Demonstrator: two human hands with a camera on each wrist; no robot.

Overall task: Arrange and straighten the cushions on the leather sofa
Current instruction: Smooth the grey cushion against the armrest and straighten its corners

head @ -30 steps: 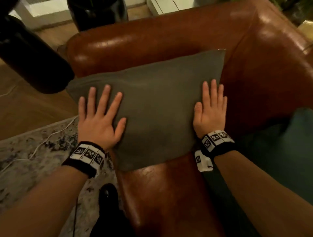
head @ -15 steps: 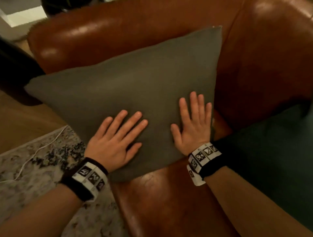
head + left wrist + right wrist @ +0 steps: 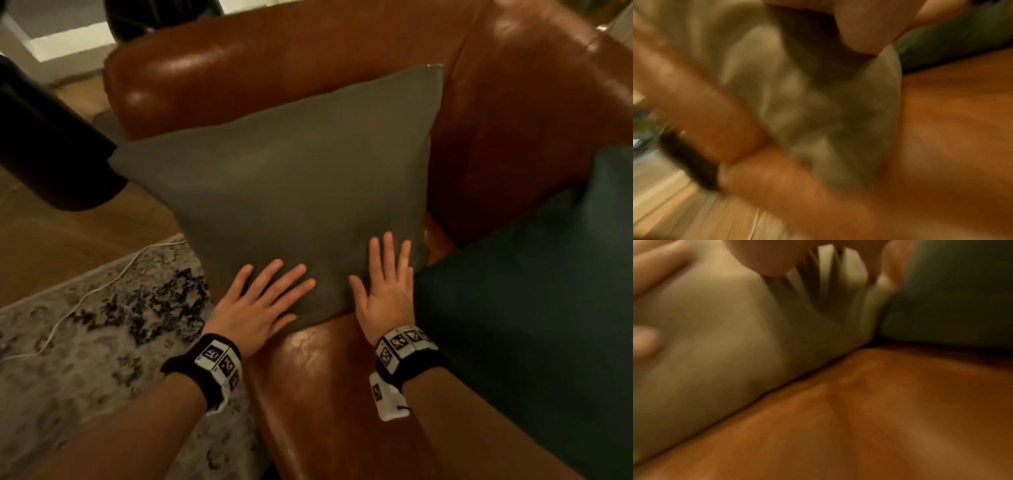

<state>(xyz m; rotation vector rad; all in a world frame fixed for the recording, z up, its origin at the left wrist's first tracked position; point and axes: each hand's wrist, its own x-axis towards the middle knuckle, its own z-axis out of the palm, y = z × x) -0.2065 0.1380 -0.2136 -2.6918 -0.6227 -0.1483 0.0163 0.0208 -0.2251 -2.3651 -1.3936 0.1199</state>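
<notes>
Left hand [image 3: 255,303] lies flat, fingers spread, on the lower edge of the grey cushion [image 3: 291,178]. The cushion leans in the sofa [image 3: 342,394] corner against arm and back. Right hand [image 3: 385,291] is flat on its lower right corner, beside the green cushion [image 3: 531,291]. Judged light, soft, yielding; take by opposite side edges.

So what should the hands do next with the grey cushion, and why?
Probably lift both off. The left hand and right hand lie flat, fingers straight, on the low edge of the grey cushion, which already leans in the corner of the leather sofa. The dark green cushion beside it looks next.
</notes>
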